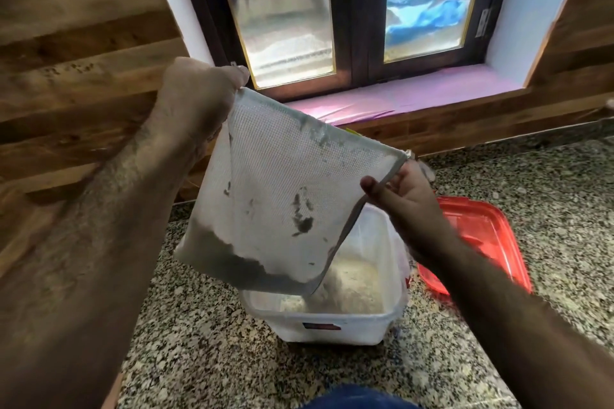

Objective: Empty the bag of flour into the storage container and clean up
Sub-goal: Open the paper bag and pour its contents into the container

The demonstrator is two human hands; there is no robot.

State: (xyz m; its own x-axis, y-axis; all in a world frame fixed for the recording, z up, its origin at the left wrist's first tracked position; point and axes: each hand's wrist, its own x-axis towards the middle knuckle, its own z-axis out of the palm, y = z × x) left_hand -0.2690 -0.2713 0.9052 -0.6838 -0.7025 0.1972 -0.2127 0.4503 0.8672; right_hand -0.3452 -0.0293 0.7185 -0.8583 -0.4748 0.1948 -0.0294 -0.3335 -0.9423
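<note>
A translucent plastic flour bag [272, 196] with a grid texture hangs tilted over a white storage container [332, 319] on the granite counter. My left hand [196, 100] pinches the bag's upper left corner, raised high. My right hand [405, 199] pinches the right corner, lower down. A little flour lies along the bag's bottom edge, and the lowest corner points into the container. Flour [349, 289] lies on the container's floor, and a stream of it falls from the bag's corner.
A red lid [481, 236] lies flat on the counter to the right of the container. The speckled granite counter [199, 342] runs to a wood-panelled wall on the left and a window sill [415, 95] behind.
</note>
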